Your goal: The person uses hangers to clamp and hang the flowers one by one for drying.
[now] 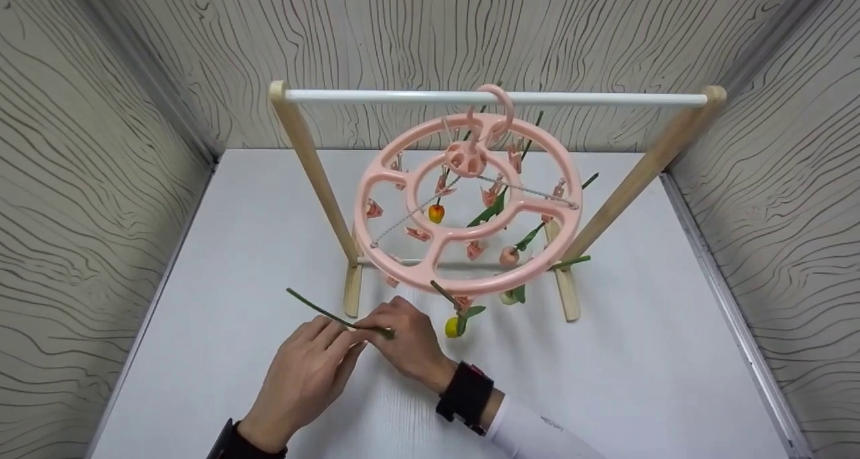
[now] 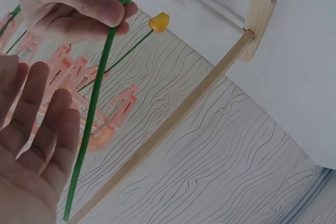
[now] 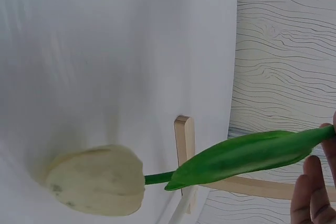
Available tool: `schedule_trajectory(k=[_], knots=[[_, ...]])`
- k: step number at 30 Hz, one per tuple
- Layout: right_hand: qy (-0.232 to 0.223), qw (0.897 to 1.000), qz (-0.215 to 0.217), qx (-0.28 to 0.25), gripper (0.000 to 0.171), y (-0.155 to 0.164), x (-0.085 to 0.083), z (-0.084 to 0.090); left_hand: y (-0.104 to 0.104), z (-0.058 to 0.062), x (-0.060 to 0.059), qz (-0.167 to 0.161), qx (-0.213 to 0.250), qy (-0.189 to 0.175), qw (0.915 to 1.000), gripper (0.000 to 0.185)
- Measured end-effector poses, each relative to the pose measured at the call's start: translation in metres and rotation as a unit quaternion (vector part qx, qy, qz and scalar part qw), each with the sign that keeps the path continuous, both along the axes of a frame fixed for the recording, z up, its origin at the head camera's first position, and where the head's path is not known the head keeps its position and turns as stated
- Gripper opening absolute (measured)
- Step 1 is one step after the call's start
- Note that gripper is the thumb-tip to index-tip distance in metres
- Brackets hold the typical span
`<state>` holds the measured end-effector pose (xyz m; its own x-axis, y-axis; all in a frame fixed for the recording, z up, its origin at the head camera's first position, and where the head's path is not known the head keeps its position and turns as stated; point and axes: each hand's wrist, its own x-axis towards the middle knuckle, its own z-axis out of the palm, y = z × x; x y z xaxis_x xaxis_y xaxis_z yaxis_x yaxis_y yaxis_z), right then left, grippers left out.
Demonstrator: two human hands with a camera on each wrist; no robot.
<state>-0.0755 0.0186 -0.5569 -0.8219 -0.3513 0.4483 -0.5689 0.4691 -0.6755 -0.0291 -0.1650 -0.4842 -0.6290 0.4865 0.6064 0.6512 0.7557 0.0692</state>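
An artificial tulip with a long green stem [image 1: 322,310] lies slanted between my two hands, low over the white table [image 1: 638,365]. My right hand [image 1: 410,341] pinches the stem between thumb and fingers [image 2: 79,6]. In the right wrist view its pale cream head [image 3: 97,179] and a green leaf [image 3: 247,153] hang below that hand. My left hand [image 1: 306,375] has straight fingers [image 2: 47,129] lying along the stem [image 2: 94,103], touching it lightly. Just behind the hands hangs a pink round clip hanger [image 1: 403,261].
The hanger hooks over a white rod [image 1: 376,97] on a wooden rack [image 1: 316,170]. Several tulips hang head-down from its clips, among them a yellow one [image 1: 454,326] close to my right hand. Patterned walls [image 1: 101,177] enclose the table on three sides.
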Motion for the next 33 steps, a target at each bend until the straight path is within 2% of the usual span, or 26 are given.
schedule_trajectory(k=[3,5,9,13,17,20,24,28,33], knots=[[0.005,0.999,-0.003,-0.036,0.013,0.003,0.002,0.001,0.000,-0.004,0.001,0.031,0.052,-0.023,0.9979,0.028],[0.013,0.998,-0.004,-0.056,0.013,0.005,0.002,0.003,0.000,-0.007,-0.001,0.051,0.099,-0.048,0.9927,0.027],[0.002,0.996,-0.005,-0.094,0.012,0.008,0.004,0.007,0.002,-0.011,-0.007,0.069,0.204,-0.088,0.9724,0.025],[-0.014,0.991,0.001,-0.132,0.012,0.009,0.008,0.011,0.005,-0.015,-0.013,0.053,0.303,-0.131,0.9424,0.023],[-0.020,0.988,0.004,-0.153,0.011,0.008,0.011,0.014,0.011,-0.017,-0.015,0.020,0.391,-0.181,0.9019,0.022],[-0.022,0.987,0.002,-0.160,0.010,0.008,0.013,0.014,0.015,-0.017,-0.015,0.000,0.443,-0.204,0.8733,0.021],[-0.025,0.986,0.003,-0.167,0.010,0.009,0.014,0.014,0.020,-0.017,-0.014,-0.021,0.484,-0.218,0.8474,0.018],[-0.024,0.983,0.006,-0.180,0.011,0.010,0.015,0.015,0.023,-0.016,-0.014,-0.034,0.503,-0.229,0.8327,0.017],[-0.016,0.983,0.006,-0.185,0.010,0.011,0.016,0.016,0.026,-0.016,-0.014,-0.026,0.508,-0.236,0.8278,0.016]])
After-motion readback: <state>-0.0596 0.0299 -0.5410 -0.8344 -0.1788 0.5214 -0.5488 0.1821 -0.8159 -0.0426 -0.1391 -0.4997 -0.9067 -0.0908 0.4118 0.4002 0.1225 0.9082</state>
